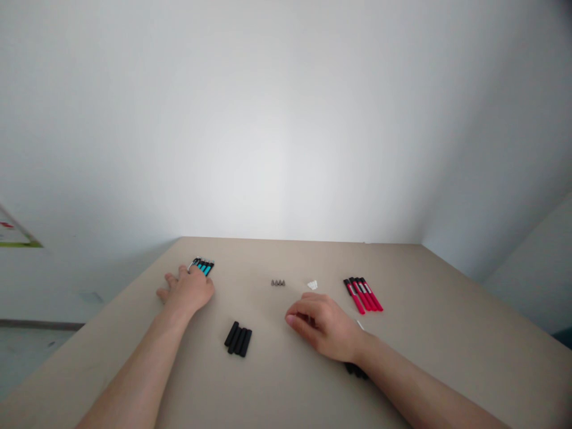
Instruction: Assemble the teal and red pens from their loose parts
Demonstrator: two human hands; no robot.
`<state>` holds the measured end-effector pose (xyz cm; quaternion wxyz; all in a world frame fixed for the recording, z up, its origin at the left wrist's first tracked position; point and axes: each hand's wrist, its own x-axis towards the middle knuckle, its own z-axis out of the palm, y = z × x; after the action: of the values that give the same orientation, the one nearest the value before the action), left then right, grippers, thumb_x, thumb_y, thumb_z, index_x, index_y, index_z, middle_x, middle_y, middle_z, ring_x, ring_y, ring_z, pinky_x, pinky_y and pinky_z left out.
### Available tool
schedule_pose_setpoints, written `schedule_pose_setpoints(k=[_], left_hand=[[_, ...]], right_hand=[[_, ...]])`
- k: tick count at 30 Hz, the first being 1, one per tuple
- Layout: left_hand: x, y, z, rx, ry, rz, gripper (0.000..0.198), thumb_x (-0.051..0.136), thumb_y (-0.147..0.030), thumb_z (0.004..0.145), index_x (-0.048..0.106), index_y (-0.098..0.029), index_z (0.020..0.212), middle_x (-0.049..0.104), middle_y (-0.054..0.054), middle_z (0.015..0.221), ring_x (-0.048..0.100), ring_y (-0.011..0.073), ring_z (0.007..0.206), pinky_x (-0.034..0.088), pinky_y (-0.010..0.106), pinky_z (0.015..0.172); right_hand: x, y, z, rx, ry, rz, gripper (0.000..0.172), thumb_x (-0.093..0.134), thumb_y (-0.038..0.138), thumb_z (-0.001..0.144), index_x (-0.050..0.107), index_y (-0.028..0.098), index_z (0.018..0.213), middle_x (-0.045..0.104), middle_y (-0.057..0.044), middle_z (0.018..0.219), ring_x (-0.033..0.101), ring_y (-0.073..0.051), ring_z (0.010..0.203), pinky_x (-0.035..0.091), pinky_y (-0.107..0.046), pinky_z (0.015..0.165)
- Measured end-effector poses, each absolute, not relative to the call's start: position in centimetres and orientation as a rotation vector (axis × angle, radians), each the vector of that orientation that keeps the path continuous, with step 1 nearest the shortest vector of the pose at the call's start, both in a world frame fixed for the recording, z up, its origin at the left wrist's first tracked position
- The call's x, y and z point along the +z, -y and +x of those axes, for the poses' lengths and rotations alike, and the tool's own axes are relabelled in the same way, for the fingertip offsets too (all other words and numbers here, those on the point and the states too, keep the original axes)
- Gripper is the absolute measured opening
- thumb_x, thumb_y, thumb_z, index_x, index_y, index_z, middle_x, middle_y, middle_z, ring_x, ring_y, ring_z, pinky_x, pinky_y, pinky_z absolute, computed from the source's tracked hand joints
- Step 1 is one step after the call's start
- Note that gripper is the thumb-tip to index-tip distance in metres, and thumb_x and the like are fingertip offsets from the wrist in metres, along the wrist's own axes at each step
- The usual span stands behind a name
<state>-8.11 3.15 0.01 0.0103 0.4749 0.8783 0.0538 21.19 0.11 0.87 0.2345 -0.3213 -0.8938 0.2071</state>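
At the far left of the table, my left hand (185, 293) reaches over a row of slim teal-and-black pen-like pieces (204, 266) with clear tips. Its outer fingers are spread, and the contact of its fingertips with the pieces is partly hidden. My right hand (326, 325) rests on the table right of centre, its fingers curled and the thumb close to the index finger; nothing shows in it. Several black tubes (238, 339) lie side by side between the hands. Partly under my right wrist are more black pieces (356, 370), and a thin white piece (360, 325) shows just behind it.
Several small grey cone-shaped tips (277, 283) stand in a row toward the back. Small white pieces (312, 285) lie right of them. Farther right are several pink-red pieces with black ends (363, 295). A white wall (286, 131) rises behind the beige table (277, 393).
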Motion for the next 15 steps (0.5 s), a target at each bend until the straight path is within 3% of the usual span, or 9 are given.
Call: schedule_pose_setpoints(k=[15], left_hand=[[-0.42,-3.35,-8.75,0.175,-2.714,1.510,0.053,0.038,-0.037,0.085,0.047,-0.010,0.129,0.047,0.023,0.134,0.032,0.0502,0.126,0.032,0.067,0.091]], right_hand=[[0.55,-0.10,21.38,0.569,2.460,-0.879,0.022,0.048,0.026,0.092,0.067,0.017,0.086,0.063,-0.004,0.071,0.054,-0.014,0.069,0.040,-0.024,0.066]])
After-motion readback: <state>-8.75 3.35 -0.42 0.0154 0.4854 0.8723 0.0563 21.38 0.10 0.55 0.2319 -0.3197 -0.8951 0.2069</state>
